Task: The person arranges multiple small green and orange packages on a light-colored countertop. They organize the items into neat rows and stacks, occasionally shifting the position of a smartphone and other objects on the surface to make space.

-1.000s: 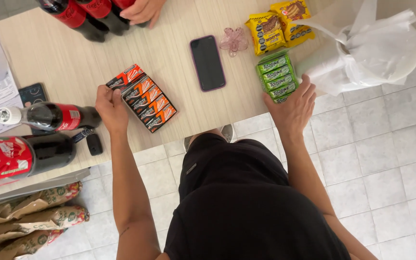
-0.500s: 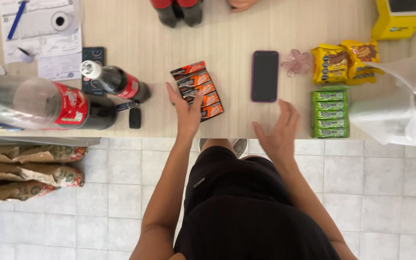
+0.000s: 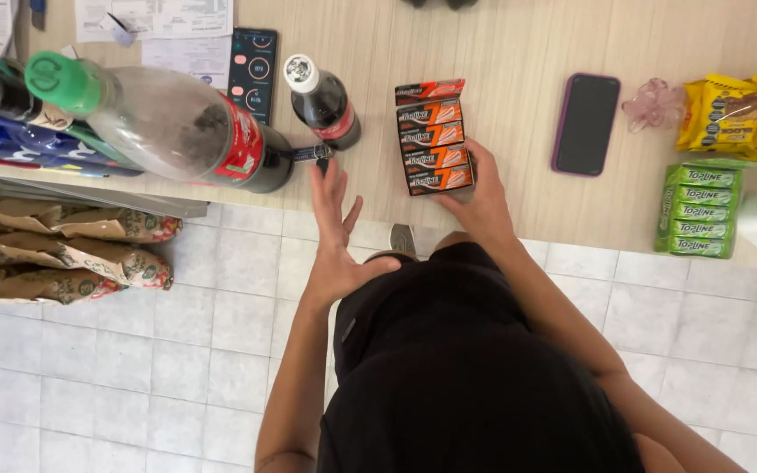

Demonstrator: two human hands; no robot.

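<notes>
Head view, looking straight down over your dark shirt at a pale wooden desk (image 3: pixel 519 52) above a tiled floor.

Your right hand (image 3: pixel 475 188) rests at the near edge of the desk. Its grip is closed around the near end of an orange display box of chewing gum packs (image 3: pixel 433 136), fingers curled on the box's right side and bottom corner. The box lies flat on the desk and stretches away from that grip toward the far side.

Your left hand (image 3: pixel 336 232) is spread wide, fingers splayed, holding nothing. It hovers over the desk edge, just left of the gum box. Right beyond its fingertips lies a small dark key fob (image 3: pixel 315 156), and whether they touch it cannot be told.

Just past the fob stands a small cola bottle with a white cap (image 3: pixel 324 101). Left of your open grip, a large cola bottle with a green cap (image 3: pixel 168 123) lies on its side. Behind it sits a dark calculator-like device (image 3: pixel 253 74).

To the right of the holding grip, well apart, lies a black phone in a purple case (image 3: pixel 586 123). Further right are a green box of gum (image 3: pixel 698 210) and yellow snack packets (image 3: pixel 729 109).

Down left, below the desk, brown paper bags (image 3: pixel 54 254) lie stacked.
</notes>
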